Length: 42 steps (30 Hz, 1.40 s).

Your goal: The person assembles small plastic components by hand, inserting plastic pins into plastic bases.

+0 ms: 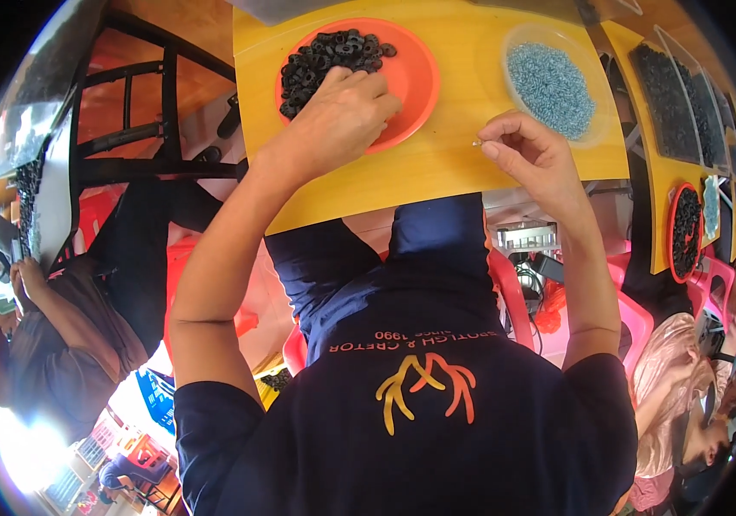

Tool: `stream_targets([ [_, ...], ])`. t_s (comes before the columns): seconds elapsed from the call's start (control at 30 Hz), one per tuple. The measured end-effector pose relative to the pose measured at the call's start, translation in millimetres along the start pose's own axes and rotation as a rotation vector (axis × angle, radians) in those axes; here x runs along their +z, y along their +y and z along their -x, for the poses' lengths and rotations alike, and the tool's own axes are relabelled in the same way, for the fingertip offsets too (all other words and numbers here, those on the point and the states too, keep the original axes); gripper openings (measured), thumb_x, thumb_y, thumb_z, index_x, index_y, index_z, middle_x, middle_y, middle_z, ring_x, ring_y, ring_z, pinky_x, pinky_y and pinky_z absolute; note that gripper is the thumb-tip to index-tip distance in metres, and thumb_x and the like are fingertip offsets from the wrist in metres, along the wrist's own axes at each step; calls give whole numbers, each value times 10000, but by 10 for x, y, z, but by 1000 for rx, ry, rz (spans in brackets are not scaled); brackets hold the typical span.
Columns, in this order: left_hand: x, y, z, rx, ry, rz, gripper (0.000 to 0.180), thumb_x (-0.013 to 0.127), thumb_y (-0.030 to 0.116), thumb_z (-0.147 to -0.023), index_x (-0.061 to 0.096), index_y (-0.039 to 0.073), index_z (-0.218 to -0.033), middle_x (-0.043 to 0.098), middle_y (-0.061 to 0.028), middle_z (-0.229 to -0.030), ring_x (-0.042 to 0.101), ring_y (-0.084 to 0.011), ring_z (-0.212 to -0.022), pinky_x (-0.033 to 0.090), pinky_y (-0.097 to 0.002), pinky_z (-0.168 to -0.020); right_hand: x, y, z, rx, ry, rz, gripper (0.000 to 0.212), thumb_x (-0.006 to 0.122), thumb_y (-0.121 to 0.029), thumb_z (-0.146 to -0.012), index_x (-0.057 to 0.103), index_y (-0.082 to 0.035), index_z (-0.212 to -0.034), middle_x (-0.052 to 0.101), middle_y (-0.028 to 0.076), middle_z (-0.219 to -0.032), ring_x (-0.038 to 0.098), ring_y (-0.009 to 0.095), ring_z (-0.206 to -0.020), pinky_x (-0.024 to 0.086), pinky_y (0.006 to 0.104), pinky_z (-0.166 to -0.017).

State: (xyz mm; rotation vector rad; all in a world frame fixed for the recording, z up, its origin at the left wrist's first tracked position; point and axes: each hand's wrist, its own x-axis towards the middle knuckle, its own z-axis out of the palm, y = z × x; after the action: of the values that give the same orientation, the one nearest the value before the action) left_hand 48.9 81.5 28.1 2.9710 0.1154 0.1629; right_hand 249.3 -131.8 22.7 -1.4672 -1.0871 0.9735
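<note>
A round orange-red plate (415, 82) holds a heap of small black pieces with holes (320, 58), piled toward its left and far side. My left hand (346, 116) is over the near edge of that heap, its fingers curled together and the tips mostly hidden; what they hold, if anything, does not show. To the right, above the table's near edge, my right hand (527, 150) pinches a tiny shiny piece (477, 143) between thumb and forefinger. Just beyond this hand stands a clear round bowl (606, 120) full of small pale-blue glassy pieces (553, 86).
Both containers stand on a yellow table (462, 77). At the right, another yellow table carries clear bins of black pieces (665, 95) and a red plate of black pieces (686, 232). A black metal frame (127, 133) stands at left. Other people sit on both sides.
</note>
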Motion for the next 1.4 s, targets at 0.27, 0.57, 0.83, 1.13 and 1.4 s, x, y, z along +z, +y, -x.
stream_targets([
  [0.27, 25, 328, -76, -304, 356, 1307, 290, 653, -38, -867, 647, -1, -1155, 647, -80, -996, 635, -149, -957, 537, -279, -789, 185, -181, -134, -46, 61, -165, 174, 695, -122, -933, 668, -7, -1061, 652, -2, -946, 569, 52, -844, 471, 218, -753],
  [0.57, 164, 573, -29, -368, 583, 1797, 249, 687, 2, -896, 655, -5, -1142, 701, -86, -994, 671, -151, -887, 546, -290, -823, 303, -370, -242, -130, 61, -263, 179, 702, -130, -932, 680, -6, -1059, 671, 19, -910, 593, 77, -779, 491, 222, -706],
  [0.83, 228, 617, 111, -333, 574, 1750, 211, 697, 9, -894, 666, -11, -1102, 704, -86, -977, 678, -147, -879, 552, -284, -814, 382, -384, -248, -105, -10, -220, 153, 705, -107, -924, 684, -4, -1035, 681, 29, -926, 605, 80, -790, 497, 223, -716],
  [1.13, 383, 785, 396, -302, 499, 1751, 188, 679, -42, -885, 657, -32, -1071, 653, -63, -980, 659, -136, -872, 544, -273, -780, 404, -313, -157, 278, -211, -326, 159, 747, -121, -887, 620, -38, -935, 634, 2, -847, 592, 63, -703, 492, 210, -612],
  [1.4, 527, 783, 707, -339, 459, 1882, 181, 681, -20, -895, 650, -26, -1073, 655, -70, -986, 670, -148, -858, 550, -282, -772, 539, -289, -321, 381, -418, -202, 213, 769, -212, -877, 632, -64, -944, 588, -49, -813, 535, 20, -702, 418, 187, -573],
])
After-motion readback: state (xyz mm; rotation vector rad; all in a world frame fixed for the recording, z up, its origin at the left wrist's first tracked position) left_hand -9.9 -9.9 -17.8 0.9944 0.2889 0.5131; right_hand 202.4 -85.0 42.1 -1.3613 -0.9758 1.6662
